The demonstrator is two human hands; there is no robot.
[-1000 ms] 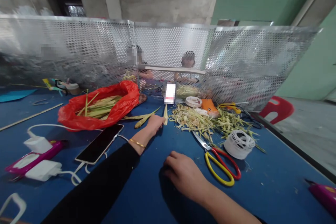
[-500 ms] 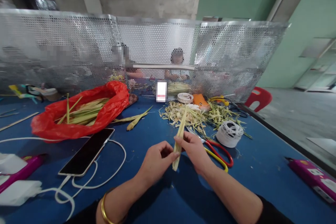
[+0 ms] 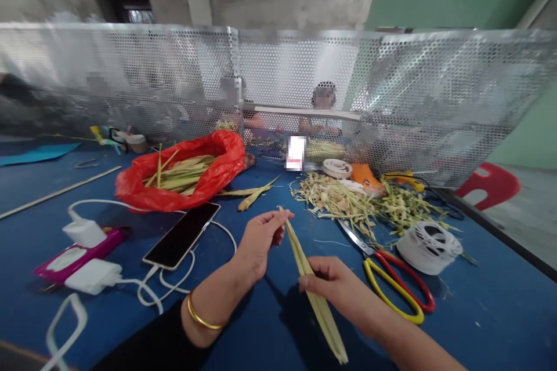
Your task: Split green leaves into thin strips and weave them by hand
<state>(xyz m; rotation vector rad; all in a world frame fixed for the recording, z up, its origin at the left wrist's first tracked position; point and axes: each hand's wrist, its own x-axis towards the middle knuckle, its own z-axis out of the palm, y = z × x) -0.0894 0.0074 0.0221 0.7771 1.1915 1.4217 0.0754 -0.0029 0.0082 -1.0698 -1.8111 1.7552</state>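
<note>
1. We are gripping the long pale leaf strip (image 3: 327,324) at its middle with our right hand (image 3: 335,290), fingers closed around it, slanting it over the blue table (image 3: 261,336)
2. We are pinching its far tip between the thumb and fingers of our left hand (image 3: 261,237)
3. Yellow-and-red scissors (image 3: 394,287) are lying just right of our right hand, and a phone (image 3: 183,235) is lying left of our left hand
4. Farther back, a red bag (image 3: 217,156) of leaves and a pile of trimmings (image 3: 343,200) are sitting before the perforated screen (image 3: 413,98)
</note>
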